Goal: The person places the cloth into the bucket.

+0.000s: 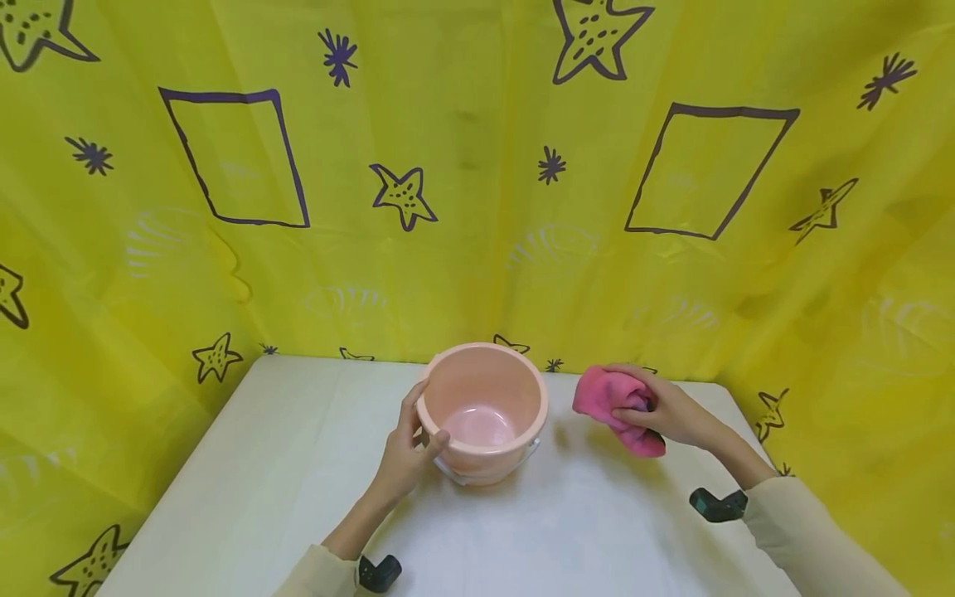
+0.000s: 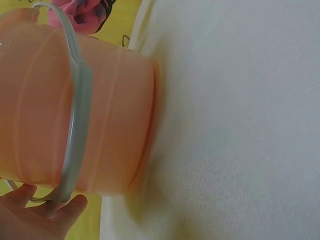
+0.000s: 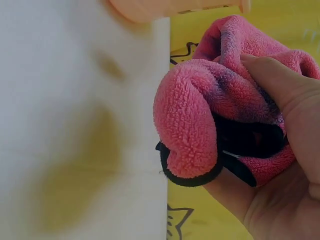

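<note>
While the left hand [image 1: 406,456] holds the peach bucket [image 1: 481,377] by its left side, the right hand [image 1: 671,413] grips a crumpled pink cloth [image 1: 606,396] between thumb and fingers, above the worktop [image 1: 313,439], right of the bucket and apart from it.

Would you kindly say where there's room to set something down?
The table is bare between its left edge and the left hand, and in front of the bucket. It's tightest between the bucket and the cloth in the right hand.

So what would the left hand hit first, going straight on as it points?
First the peach bucket the left hand holds; beyond it, probably the star-patterned yellow curtain, though depth is unclear.
</note>
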Motion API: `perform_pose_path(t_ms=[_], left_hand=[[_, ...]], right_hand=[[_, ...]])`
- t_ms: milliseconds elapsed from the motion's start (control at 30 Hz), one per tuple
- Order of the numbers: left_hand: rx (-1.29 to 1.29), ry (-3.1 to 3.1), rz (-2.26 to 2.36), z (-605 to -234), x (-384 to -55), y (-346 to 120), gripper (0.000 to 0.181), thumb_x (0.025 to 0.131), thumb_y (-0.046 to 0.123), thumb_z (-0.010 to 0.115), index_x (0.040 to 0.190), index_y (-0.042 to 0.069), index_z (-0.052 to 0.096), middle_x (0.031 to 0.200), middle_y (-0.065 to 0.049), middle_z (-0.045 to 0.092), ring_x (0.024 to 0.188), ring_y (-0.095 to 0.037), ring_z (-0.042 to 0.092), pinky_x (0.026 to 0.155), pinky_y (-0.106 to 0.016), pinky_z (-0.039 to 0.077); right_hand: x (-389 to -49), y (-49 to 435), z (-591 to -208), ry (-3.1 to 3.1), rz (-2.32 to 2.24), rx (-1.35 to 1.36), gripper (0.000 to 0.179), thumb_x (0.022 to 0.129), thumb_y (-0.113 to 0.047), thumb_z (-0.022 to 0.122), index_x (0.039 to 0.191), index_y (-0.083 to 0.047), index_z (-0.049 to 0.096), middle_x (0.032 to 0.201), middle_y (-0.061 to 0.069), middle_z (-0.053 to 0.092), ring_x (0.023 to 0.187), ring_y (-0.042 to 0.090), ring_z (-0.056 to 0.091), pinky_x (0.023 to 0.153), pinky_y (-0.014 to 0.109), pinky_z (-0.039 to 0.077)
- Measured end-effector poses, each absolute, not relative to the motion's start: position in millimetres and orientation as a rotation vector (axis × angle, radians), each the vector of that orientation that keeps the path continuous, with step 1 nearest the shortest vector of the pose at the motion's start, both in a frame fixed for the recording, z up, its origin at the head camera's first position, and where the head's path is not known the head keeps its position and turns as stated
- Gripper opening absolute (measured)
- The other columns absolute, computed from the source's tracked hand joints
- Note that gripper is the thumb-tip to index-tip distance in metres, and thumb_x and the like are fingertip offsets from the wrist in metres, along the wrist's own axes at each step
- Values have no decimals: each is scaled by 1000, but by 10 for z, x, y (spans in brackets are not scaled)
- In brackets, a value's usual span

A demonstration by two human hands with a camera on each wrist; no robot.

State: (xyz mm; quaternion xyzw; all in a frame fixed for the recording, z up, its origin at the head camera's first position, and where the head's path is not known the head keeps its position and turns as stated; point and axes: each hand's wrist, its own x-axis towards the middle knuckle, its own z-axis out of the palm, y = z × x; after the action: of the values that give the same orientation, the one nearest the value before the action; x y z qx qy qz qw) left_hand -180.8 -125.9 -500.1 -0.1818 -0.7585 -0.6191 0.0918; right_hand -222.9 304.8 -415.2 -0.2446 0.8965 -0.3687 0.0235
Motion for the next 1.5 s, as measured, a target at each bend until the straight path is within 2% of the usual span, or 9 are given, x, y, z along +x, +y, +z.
perform_pose_path(t_ms=[167, 400, 633, 833, 1100, 1300, 1500], left_hand=[[-525, -2254, -1833, -5001, -1804, -1249, 83, 94, 32, 72, 162, 35, 24, 154, -19, 48, 129, -41, 58, 98, -52, 51], [-506, -2248, -1840, -5020, -1772, -1244, 86, 92, 31, 73, 162, 33, 24, 152, -19, 51, 125, -39, 60, 93, -38, 54], [-482, -2239, -1872, -5009, -1740, -1192, 87, 91, 30, 73, 160, 31, 21, 150, -20, 52, 128, -40, 57, 97, -38, 51], [-510, -2234, -1880, -5011, -1722, -1120, 86, 92, 30, 73, 160, 30, 21, 151, -18, 52, 130, -40, 56, 102, -37, 48], [-506, -2217, -1870, -5016, -1735, -1089, 86, 91, 32, 74, 160, 30, 22, 150, -18, 53, 124, -40, 59, 93, -33, 51], [-519, -2225, -1849, -5032, -1755, -1086, 86, 91, 35, 74, 160, 30, 23, 148, -17, 55, 121, -41, 59, 90, -32, 51], [-525, -2222, -1841, -5051, -1763, -1087, 86, 91, 35, 74, 160, 30, 24, 147, -17, 56, 119, -40, 60, 89, -30, 51]], right_hand=[[-2210, 3072, -4074, 2785, -1121, -751, 70, 89, -28, 83, 150, -21, 48, 122, 5, 64, 101, 19, 62, 83, 34, 54], [-2204, 3089, -4009, 2738, -1138, -751, 71, 89, -28, 83, 150, -21, 47, 118, 6, 63, 100, 20, 62, 80, 33, 55], [-2220, 3083, -3889, 2701, -1143, -760, 73, 88, -26, 83, 150, -18, 46, 116, 7, 61, 100, 22, 61, 80, 34, 56], [-2255, 3073, -3725, 2652, -1150, -748, 76, 87, -23, 85, 151, -16, 45, 121, 10, 59, 107, 27, 57, 80, 37, 57], [-2294, 3041, -3496, 2676, -1093, -851, 73, 86, -18, 85, 149, -16, 48, 121, 9, 59, 104, 26, 56, 76, 36, 57], [-2322, 2983, -3378, 2710, -993, -890, 71, 86, -23, 86, 148, -20, 51, 118, 6, 60, 101, 27, 58, 76, 35, 57], [-2337, 2862, -3236, 2684, -945, -917, 70, 86, -21, 86, 147, -21, 52, 119, 6, 62, 102, 29, 58, 75, 36, 58]])
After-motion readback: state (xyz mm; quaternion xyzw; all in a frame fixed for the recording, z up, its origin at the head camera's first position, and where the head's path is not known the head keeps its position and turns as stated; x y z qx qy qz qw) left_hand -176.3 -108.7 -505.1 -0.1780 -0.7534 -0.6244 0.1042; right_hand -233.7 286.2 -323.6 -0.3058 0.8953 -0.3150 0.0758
